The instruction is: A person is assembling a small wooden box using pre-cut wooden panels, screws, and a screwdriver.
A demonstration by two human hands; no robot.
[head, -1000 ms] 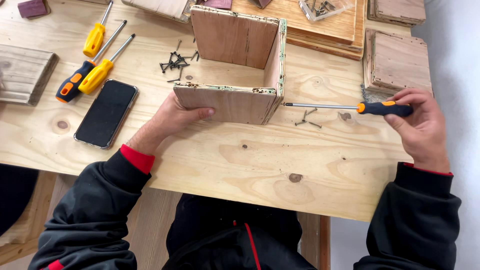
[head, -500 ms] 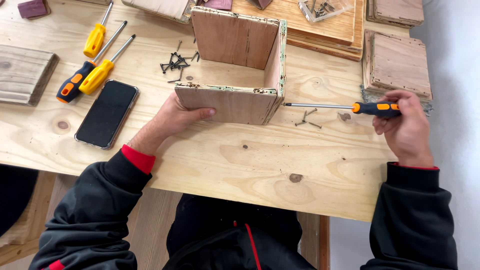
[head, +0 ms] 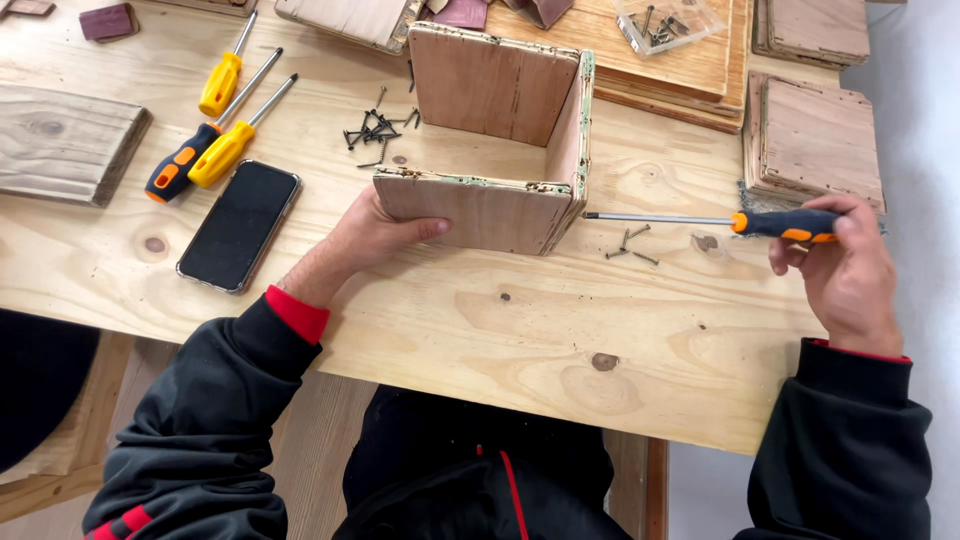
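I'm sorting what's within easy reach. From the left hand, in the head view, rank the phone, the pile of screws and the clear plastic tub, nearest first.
From the left hand:
1. Phone, just to its left.
2. Pile of screws, on the table beyond it.
3. Clear plastic tub, far back right.

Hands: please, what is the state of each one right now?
Left hand: open, pressed flat against the front panel of the plywood box.
Right hand: closed around the handle of the screwdriver, its tip at the box's right side.

Near table edge [head: 560, 390]: bare, open passage. Left: phone [head: 240, 225], three screwdrivers [head: 215, 135], plank [head: 65, 140]. Centre: open wooden box [head: 490, 140], screw pile [head: 375, 130] far-left of it. Right: loose screws [head: 630, 245], stacked boards [head: 815, 140] crowding far edge
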